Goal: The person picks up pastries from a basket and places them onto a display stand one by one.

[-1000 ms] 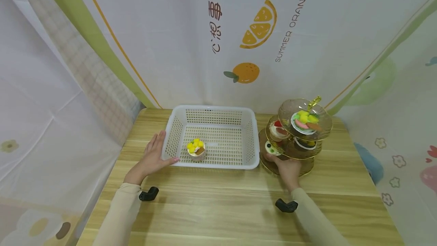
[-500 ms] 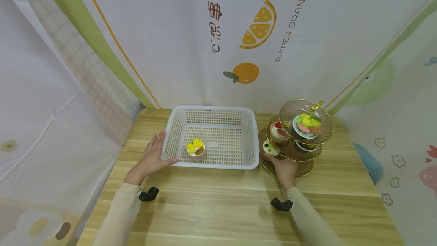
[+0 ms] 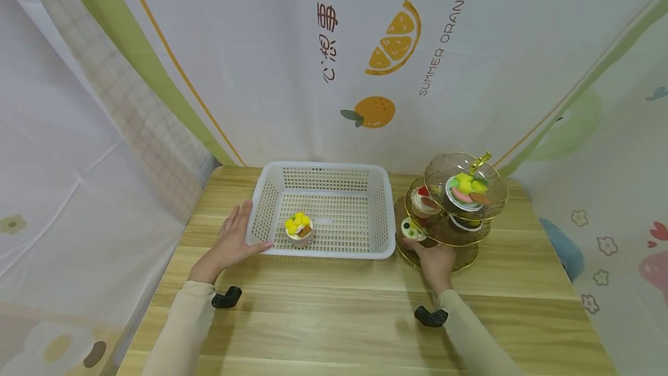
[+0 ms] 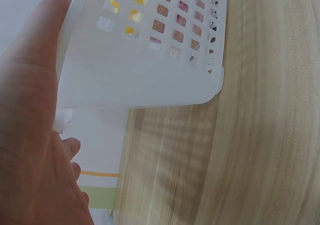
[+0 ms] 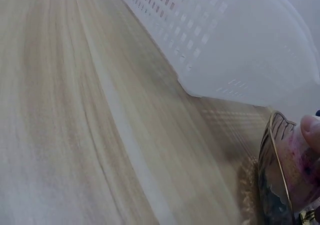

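Observation:
My left hand (image 3: pixel 232 242) lies at the front left corner of a white plastic basket (image 3: pixel 383 257). Its thumb is along the front rim, with the other fingers stretched along the left side. Inside the basket stands a toy cupcake (image 3: pixel 300 230) with yellow topping. On the right is a three-tier cake stand (image 3: pixel 467 255) of amber clear plates with gold edges. My right hand (image 3: pixel 437 263) holds a green-topped cupcake (image 3: pixel 411 228) on the bottom plate. In the right wrist view its thumb (image 5: pixel 311 132) presses the cup's side; the other fingers are largely hidden.
A cupcake (image 3: pixel 466 190) with yellow and pink topping sits on the stand's top plate. A red-topped cupcake (image 3: pixel 424 201) and a darker, partly covered cupcake (image 3: pixel 466 223) are on the middle plate. A printed curtain (image 3: pixel 261 74) hangs behind the wooden table (image 3: pixel 323 318).
My right hand and the green-topped cupcake have shifted slightly left on the bottom plate. The stand's upper plates swayed a little. The left hand and basket have stayed put.

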`<action>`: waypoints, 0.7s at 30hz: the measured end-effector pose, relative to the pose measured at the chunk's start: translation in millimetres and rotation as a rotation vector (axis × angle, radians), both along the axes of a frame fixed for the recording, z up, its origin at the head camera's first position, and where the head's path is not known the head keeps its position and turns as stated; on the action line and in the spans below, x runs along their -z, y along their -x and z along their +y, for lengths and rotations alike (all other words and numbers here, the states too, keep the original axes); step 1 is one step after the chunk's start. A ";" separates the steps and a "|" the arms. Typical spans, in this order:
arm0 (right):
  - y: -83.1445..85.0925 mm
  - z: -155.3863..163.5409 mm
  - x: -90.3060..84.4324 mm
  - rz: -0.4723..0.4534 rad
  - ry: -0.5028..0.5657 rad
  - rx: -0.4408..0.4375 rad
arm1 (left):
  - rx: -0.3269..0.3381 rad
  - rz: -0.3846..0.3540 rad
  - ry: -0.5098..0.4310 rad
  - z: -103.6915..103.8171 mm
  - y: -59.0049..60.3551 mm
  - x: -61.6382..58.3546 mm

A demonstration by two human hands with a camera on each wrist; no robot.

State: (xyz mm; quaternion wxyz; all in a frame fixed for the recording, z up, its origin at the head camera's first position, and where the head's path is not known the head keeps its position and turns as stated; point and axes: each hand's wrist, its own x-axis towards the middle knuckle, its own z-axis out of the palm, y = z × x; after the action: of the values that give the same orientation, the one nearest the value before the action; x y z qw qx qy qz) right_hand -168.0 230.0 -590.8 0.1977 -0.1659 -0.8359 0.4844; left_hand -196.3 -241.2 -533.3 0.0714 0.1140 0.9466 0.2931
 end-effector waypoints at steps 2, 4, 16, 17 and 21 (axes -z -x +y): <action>-0.6 0.1 -0.1 0.008 0.009 -0.003 | -0.001 0.001 0.001 -0.2 -0.1 0.5; -1.3 0.5 -0.5 0.012 0.015 -0.009 | -0.003 0.003 0.003 -0.3 -0.3 0.8; -4.7 2.4 -3.0 -0.019 -0.073 -0.011 | -0.009 0.001 -0.012 0.8 -0.2 0.1; -5.0 2.7 -2.8 -0.012 -0.078 -0.010 | -0.010 0.000 -0.010 0.5 -0.3 0.6; -5.7 3.5 -1.5 0.006 -0.090 -0.007 | -0.007 0.001 -0.013 0.4 -0.1 1.0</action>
State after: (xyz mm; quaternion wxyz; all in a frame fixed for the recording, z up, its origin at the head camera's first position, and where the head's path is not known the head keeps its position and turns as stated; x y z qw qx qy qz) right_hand -162.3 233.6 -589.3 0.2057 -0.1522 -0.8569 0.4475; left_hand -196.2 -240.8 -534.3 0.0689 0.1115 0.9451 0.2994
